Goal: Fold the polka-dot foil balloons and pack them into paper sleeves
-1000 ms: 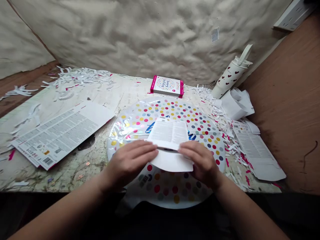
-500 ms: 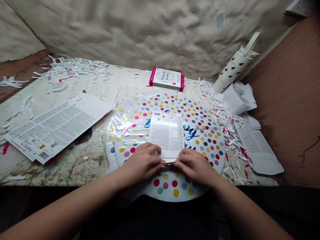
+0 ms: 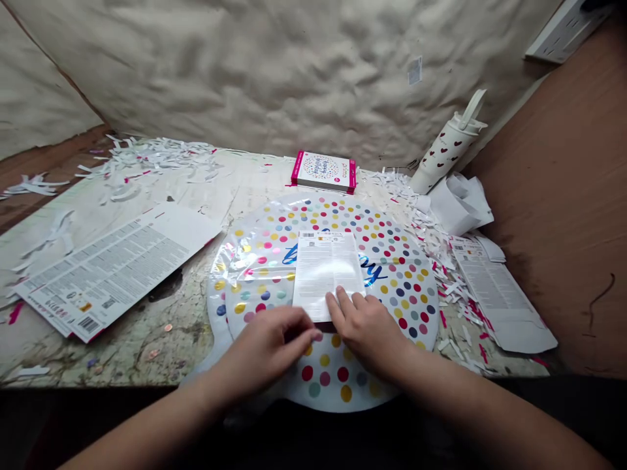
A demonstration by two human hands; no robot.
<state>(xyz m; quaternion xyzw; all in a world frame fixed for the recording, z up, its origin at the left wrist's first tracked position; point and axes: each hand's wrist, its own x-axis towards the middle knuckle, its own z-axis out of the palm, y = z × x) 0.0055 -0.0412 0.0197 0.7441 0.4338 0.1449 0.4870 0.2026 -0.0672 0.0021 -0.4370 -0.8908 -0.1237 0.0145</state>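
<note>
**Both hands on the folded card**

The folded printed card point(image 3: 327, 271) lies flat on the middle of the polka-dot foil balloon point(image 3: 392, 261), print side up, its near edge toward me. My right hand point(image 3: 367, 326) rests on that near edge with the fingers point(image 3: 343, 301) spread flat on the paper, pressing down rather than gripping; that grip is wide and holds nothing. My left hand point(image 3: 267, 346) lies just beside it, fingertips point(image 3: 313, 334) curled at the card's near left corner, touching the right hand; I cannot tell whether they pinch the edge or only press it.

The balloon lies flat on the worktop point(image 3: 196, 189), its near rim hanging over the front edge. To the left lies an unfolded printed card sleeve point(image 3: 112, 267). Beyond the balloon sits a pink-edged stack of packs point(image 3: 323, 171). At the far right a heart-patterned bottle point(image 3: 443, 153) leans against the wall, with crumpled white paper point(image 3: 460, 202) and another flattened sleeve point(image 3: 499, 294) near it. Paper shreds point(image 3: 157, 153) lie scattered along the back and right.
</note>
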